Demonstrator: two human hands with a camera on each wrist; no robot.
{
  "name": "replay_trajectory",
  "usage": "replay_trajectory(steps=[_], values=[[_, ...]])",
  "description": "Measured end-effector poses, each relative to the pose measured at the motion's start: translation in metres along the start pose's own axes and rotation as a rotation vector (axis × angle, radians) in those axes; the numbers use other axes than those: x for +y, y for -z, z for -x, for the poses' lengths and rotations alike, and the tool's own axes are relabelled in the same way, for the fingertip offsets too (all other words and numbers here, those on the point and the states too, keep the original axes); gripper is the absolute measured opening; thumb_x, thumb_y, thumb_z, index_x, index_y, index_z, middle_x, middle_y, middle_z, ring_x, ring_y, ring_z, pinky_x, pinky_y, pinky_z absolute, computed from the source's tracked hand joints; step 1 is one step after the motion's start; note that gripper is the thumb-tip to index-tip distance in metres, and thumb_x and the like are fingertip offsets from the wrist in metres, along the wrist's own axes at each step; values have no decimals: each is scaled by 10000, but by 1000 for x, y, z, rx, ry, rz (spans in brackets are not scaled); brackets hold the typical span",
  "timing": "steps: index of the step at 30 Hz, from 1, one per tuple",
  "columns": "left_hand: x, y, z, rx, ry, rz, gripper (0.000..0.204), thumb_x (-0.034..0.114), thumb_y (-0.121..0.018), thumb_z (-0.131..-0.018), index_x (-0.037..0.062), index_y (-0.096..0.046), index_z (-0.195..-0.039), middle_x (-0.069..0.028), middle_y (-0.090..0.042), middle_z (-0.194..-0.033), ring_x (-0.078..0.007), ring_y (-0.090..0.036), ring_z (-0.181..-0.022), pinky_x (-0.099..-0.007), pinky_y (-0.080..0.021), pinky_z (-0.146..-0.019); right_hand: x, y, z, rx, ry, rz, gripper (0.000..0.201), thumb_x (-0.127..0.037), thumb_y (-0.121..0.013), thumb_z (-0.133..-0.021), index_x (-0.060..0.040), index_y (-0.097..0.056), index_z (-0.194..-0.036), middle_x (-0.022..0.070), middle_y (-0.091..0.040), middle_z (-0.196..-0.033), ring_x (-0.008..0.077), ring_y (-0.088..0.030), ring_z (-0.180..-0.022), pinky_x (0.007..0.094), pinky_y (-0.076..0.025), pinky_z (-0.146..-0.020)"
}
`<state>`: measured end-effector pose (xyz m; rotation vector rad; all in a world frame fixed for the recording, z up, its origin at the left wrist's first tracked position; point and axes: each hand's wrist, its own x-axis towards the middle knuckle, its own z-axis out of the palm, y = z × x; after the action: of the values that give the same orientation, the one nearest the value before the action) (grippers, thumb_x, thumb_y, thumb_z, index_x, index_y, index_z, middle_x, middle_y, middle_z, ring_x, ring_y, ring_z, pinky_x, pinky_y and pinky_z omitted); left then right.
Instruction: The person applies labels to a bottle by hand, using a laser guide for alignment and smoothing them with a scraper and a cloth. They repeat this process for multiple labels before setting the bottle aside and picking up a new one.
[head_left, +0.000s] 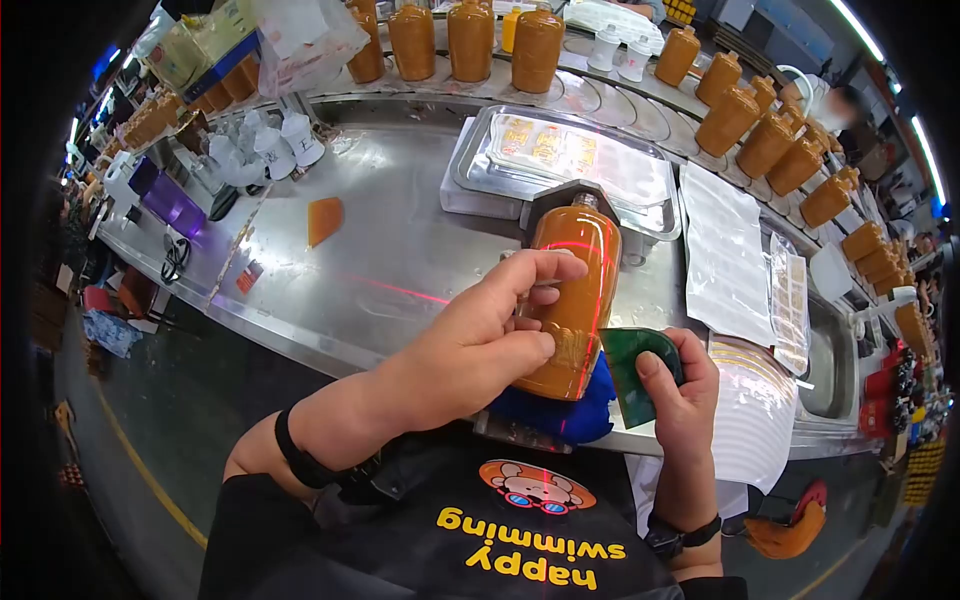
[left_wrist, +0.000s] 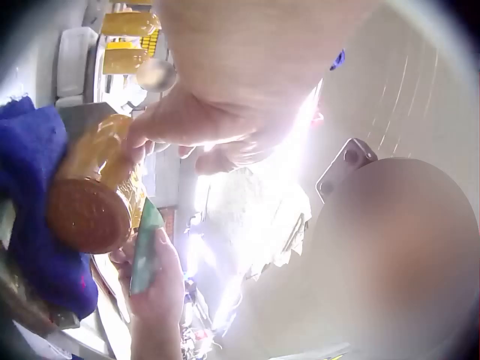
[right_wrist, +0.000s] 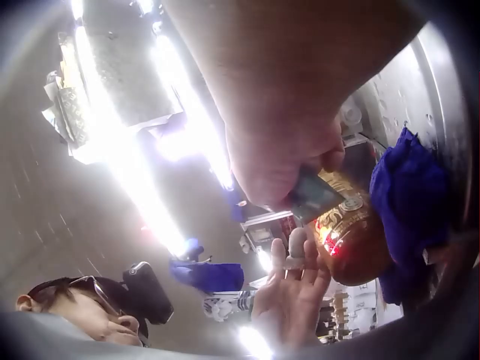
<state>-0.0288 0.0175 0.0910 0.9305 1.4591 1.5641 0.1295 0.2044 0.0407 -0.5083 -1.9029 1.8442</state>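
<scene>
A glossy caramel-brown bottle (head_left: 575, 290) lies tilted on a dark holder (head_left: 607, 203), its neck pointing away from me. Red laser lines cross the bottle, and raised decoration shows low on its front. Beneath its base is a blue cloth (head_left: 592, 412). My left hand (head_left: 475, 345) is over the bottle's left side, thumb and index fingertips right at its surface; in the right wrist view its fingers look loosely extended, one wearing a pale finger cot (right_wrist: 298, 244). My right hand (head_left: 688, 385) pinches a green scraper (head_left: 640, 372) between thumb and fingers, its edge beside the bottle's lower right.
Behind the bottle stands a metal tray (head_left: 480, 150) with label sheets. White sheets (head_left: 725, 250) lie to the right, near a sink (head_left: 832, 370). Several brown bottles (head_left: 537, 52) line the curved conveyor. An amber scraper piece (head_left: 324, 220) and purple bottle (head_left: 168, 200) are leftward.
</scene>
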Motion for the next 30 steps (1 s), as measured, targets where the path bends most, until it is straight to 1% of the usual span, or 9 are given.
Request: replay_trajectory(steps=[3,6,9,13,16,19,22,25,30], values=[[9,-2,2,7,99,258,530,23,-488,-879,39,-379,-1398,-46,-418,-1375,-147,-398,-1242,-314,-343,-1037,5,4,0,-20,21,9,160,-101,-660,-898,-9,-579,-1000,12,-639,-856,53,-581,-750,195,-476,-664],[-7,0,1,87,-99,77,498,22,-494,-887,37,-403,-1377,-41,-434,-1358,-147,-398,-1241,-311,-344,-1042,10,9,1,-32,37,5,161,-99,-651,-900,-15,-570,-1012,23,-650,-877,62,-606,-755,198,-494,-665],[-8,1,4,64,10,96,481,16,-497,-886,34,-419,-1360,-41,-448,-1344,-150,-406,-1233,-308,-346,-1045,6,6,1,-22,29,-24,153,-91,-666,-903,-1,-581,-993,4,-636,-844,42,-563,-743,191,-463,-662],[-5,-4,5,63,-5,98,477,11,-505,-885,33,-426,-1355,-44,-447,-1343,-154,-407,-1244,-316,-346,-1049,5,6,1,-19,57,-5,155,-94,-675,-905,7,-586,-983,-8,-627,-823,33,-541,-731,185,-446,-655],[2,-2,7,97,90,407,474,4,-500,-887,33,-426,-1354,-47,-440,-1356,-158,-405,-1253,-321,-353,-1047,3,5,1,-18,73,-1,165,-100,-680,-901,7,-586,-985,-6,-626,-818,36,-542,-726,187,-448,-651],[-18,7,5,142,-29,82,483,22,-524,-876,36,-429,-1350,-57,-401,-1403,-175,-378,-1298,-348,-328,-1073,7,8,2,-3,41,-28,170,-107,-683,-897,6,-589,-983,-3,-627,-815,40,-547,-722,188,-450,-645],[-41,15,2,221,-1,-321,591,92,-586,-847,37,-365,-1392,-84,-345,-1448,-205,-310,-1363,-377,-246,-1128,9,10,1,-2,56,-2,162,-106,-680,-895,5,-593,-975,-1,-627,-814,43,-549,-721,191,-452,-643],[-57,17,-2,106,-55,-160,745,163,-636,-805,49,-268,-1443,-116,-286,-1479,-228,-224,-1414,-385,-158,-1159,4,7,2,-3,15,-57,147,-99,-673,-898,5,-596,-970,2,-626,-813,45,-553,-717,193,-454,-640],[-60,16,-7,73,-9,20,853,177,-647,-786,72,-169,-1485,-143,-256,-1485,-253,-186,-1428,-378,-130,-1168,6,6,0,-13,53,-45,150,-99,-672,-899,7,-596,-973,3,-626,-810,44,-556,-713,193,-455,-636]])
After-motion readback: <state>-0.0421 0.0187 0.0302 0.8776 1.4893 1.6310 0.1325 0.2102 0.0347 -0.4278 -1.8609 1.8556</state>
